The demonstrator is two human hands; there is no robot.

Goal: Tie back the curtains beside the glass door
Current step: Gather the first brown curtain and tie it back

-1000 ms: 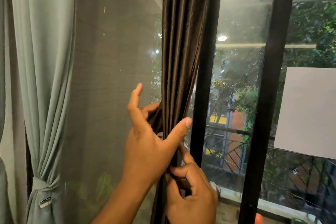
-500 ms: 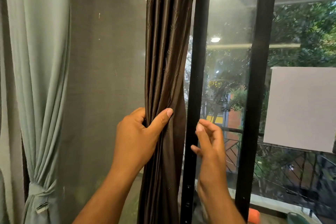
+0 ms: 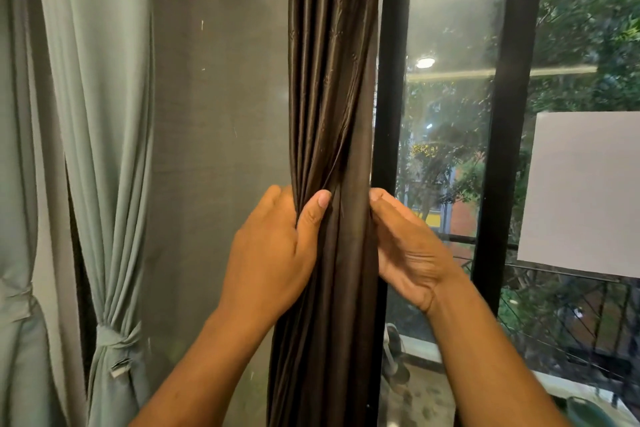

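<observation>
Brown curtain [image 3: 329,149] hangs bunched into a narrow column just left of the black door frame [image 3: 391,114], in front of the glass.

Left hand [image 3: 273,253] is closed round the column's left side: thumb pressed across the front folds, fingers wrapped behind. Likely purpose: keep the pleats gathered so a tie can go round them.

Right hand [image 3: 405,246] is open, palm toward the fabric, fingers flat along the column's right edge. It presses rather than grips; whether the fingertips pinch any fold I cannot tell, as the hand is motion-blurred.

No tie-back visible on the brown curtain. Green curtain [image 3: 104,149] at far left is already cinched with its band [image 3: 116,340].

Judgement: gathering stage; binding not yet begun.
</observation>
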